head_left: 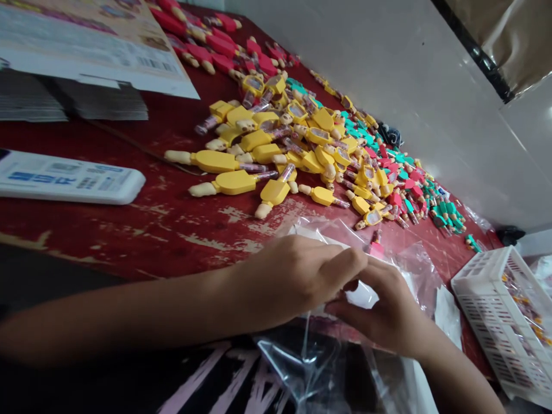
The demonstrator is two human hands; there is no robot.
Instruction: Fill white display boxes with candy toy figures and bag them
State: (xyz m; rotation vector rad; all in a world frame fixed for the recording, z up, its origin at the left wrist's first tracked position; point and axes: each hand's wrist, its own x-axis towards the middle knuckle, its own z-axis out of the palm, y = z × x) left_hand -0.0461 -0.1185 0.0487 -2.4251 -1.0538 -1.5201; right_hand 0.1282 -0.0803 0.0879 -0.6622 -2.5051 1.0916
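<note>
At the table's front edge, a clear plastic bag [297,368] lies under and around both hands, its film creased below them. A white card with pinkish print shows through the film. My left hand [297,276] is closed, fingers curled down onto the bag, fingertips mostly hidden behind the knuckles. My right hand [390,305] meets it from the right, thumb and fingers bent in a pinch on the bag. Just beyond the hands is a small pink toy piece [376,247]. Yellow toy pieces [235,183] with cream tips and clear tubes lie in a heap behind.
Pink pieces [222,46] and green pieces [448,215] spread along the red table [172,230] by the wall. Stacked printed cards [103,103] are at the upper left, near a white phone-like slab [73,178]. A white plastic basket [487,316] with packed items stands right.
</note>
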